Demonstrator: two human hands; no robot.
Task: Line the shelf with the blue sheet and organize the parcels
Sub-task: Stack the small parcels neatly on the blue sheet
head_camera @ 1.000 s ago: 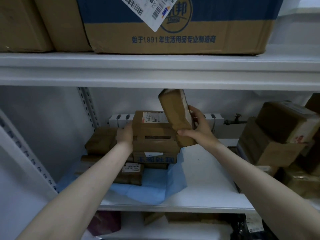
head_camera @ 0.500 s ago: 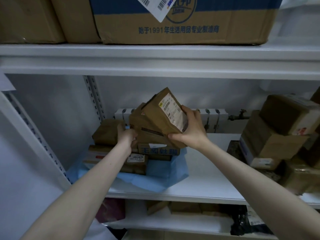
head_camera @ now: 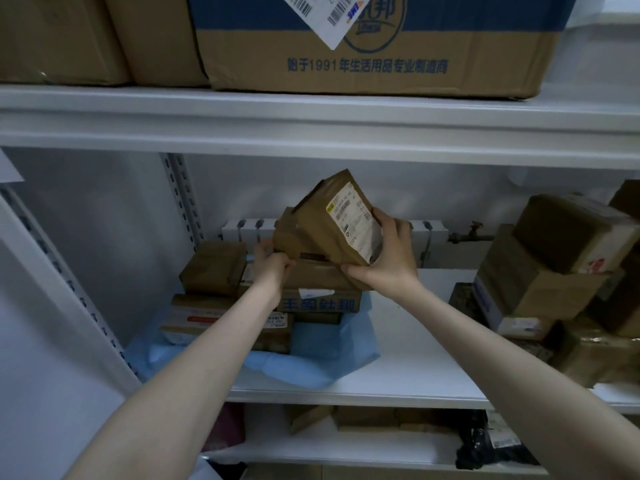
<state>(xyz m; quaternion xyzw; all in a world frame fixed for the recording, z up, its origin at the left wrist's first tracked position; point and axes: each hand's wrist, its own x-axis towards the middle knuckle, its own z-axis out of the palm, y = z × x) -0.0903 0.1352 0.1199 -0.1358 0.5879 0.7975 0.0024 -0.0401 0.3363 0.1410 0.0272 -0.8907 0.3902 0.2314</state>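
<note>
Tipped over since a second ago: labelled parcel (head_camera: 332, 220) goes from standing on edge to leaning back with its label facing out, and it is lower, its bottom corner apparently resting on the top box (head_camera: 294, 244) of the stack; left hand (head_camera: 272, 263) has slid from the side of that box to its lower left corner.

Right hand (head_camera: 384, 261) grips the labelled parcel, thumb under the bottom edge, fingers spread up its right side; left hand has fingers curled round the top box's corner, steadying it.

Likely meaning: placing step under way, parcel about to be laid flat on the stack; not released yet.

Blue sheet (head_camera: 311, 362) covers only the left part of the shelf (head_camera: 415, 375), rumpled along the front edge; stack sits on it toward the rear left corner; right part of the shelf is bare white, so the lining looks partial.

Loose parcels (head_camera: 554, 265) are heaped at the right end, off the sheet, probably still to sort.

Room: big printed carton (head_camera: 374, 46) on the shelf above; white radiator (head_camera: 242, 230) behind the stack; perforated upright (head_camera: 180, 195) at rear left; more packages on the lower shelf (head_camera: 346, 441).
</note>
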